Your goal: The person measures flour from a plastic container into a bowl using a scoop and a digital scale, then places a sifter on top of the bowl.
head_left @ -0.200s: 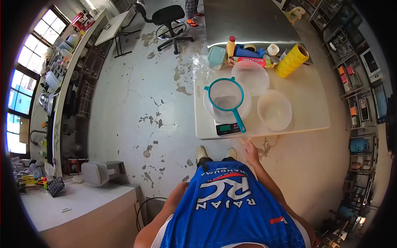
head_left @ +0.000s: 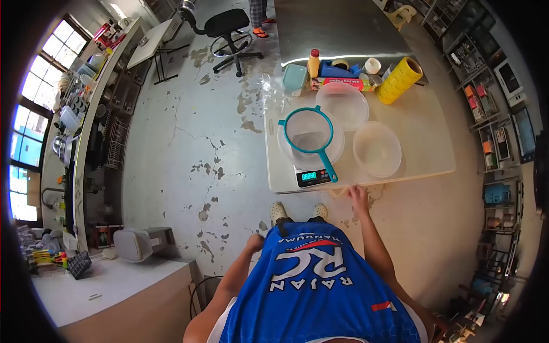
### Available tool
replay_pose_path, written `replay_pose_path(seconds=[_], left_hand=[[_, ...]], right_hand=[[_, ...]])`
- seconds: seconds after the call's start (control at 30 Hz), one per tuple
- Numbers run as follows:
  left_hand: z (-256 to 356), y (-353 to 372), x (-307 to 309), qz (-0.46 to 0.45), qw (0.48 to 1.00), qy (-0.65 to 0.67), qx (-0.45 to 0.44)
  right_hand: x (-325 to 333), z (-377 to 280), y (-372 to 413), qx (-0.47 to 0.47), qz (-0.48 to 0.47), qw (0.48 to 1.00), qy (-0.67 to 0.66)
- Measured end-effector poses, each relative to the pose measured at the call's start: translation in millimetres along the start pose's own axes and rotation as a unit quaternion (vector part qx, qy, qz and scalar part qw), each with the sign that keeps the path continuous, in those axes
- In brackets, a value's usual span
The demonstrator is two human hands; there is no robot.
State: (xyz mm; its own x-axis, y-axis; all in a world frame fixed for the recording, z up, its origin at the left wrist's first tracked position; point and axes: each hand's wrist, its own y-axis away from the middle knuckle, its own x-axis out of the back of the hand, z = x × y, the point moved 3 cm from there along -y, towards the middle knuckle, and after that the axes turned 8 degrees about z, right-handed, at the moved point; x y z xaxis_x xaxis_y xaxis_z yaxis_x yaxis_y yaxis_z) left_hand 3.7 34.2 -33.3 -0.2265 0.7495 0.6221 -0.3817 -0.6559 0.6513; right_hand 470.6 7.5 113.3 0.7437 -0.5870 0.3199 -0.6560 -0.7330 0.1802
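Note:
My right hand (head_left: 358, 200) is just off the near edge of the table, its fingers curled, with nothing visible in them. Low beside my body is my left hand (head_left: 255, 243), its fingers too small and hidden to read. A digital kitchen scale (head_left: 314, 178) stands near that edge, its display lit with digits. On it sits a translucent bowl (head_left: 339, 150), and a teal-rimmed strainer (head_left: 309, 152) lies across the bowl with its handle towards me. Two more translucent bowls stand nearby, one (head_left: 377, 150) to the right and another (head_left: 350, 108) behind.
Along the back of the table (head_left: 426, 143) are a yellow roll (head_left: 400, 80), a baking paper box (head_left: 343, 84), a sauce bottle (head_left: 314, 63) and a lidded container (head_left: 294, 79). A black stool (head_left: 227, 23) and a person's sandalled feet (head_left: 261, 32) are beyond.
The scale's display has gone from blank to lit digits. My right hand has shifted slightly right and upward in view. More of my left hand shows beside my body.

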Motion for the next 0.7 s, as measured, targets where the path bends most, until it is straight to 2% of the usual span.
replay_pose_path(seconds=[0.03, 0.1, 0.23, 0.33, 0.47, 0.53, 0.57, 0.6, 0.63, 0.67, 0.7], left_hand=[[2.5, -9.5, 13.0, 0.097, 0.992, 0.017, -0.076], [44.0, -24.9, 69.1, 0.138, 0.949, 0.284, 0.003], [130.8, -47.7, 170.0, 0.244, 0.928, 0.251, -0.124], [162.2, -53.3, 200.2, 0.242, 0.912, 0.285, -0.169], [146.0, -51.7, 189.9, 0.19, 0.944, 0.229, -0.144], [114.1, -54.4, 160.8, 0.159, 0.965, 0.17, -0.121], [92.2, -59.4, 141.0, 0.148, 0.973, 0.13, -0.116], [73.2, -59.2, 121.6, 0.121, 0.976, 0.145, -0.107], [55.9, -57.3, 102.7, 0.102, 0.98, 0.133, -0.103], [48.6, -47.2, 92.3, 0.062, 0.988, 0.13, -0.058], [39.9, -38.5, 80.7, 0.05, 0.989, 0.127, -0.06]], right_hand=[[-4.3, -5.8, -14.8, 0.018, -0.003, 1.0, -0.023], [-8.3, -21.7, -37.8, 0.037, -0.002, 0.998, -0.046], [-22.7, -57.8, -60.4, -0.007, -0.021, 0.999, -0.04], [-22.7, -47.6, -57.8, -0.048, -0.043, 0.997, -0.053], [-13.8, -1.5, -30.2, -0.048, -0.057, 0.996, -0.044], [-2.0, 27.9, -0.2, -0.113, -0.068, 0.991, 0.01], [4.5, 45.8, 12.7, -0.104, -0.088, 0.99, 0.036], [11.2, 69.1, 27.6, -0.097, -0.108, 0.988, 0.062], [16.2, 97.3, 45.8, -0.15, -0.081, 0.985, 0.018], [23.7, 138.8, 61.8, -0.167, -0.069, 0.983, 0.028], [32.7, 134.8, 76.1, -0.185, -0.076, 0.977, 0.072]])
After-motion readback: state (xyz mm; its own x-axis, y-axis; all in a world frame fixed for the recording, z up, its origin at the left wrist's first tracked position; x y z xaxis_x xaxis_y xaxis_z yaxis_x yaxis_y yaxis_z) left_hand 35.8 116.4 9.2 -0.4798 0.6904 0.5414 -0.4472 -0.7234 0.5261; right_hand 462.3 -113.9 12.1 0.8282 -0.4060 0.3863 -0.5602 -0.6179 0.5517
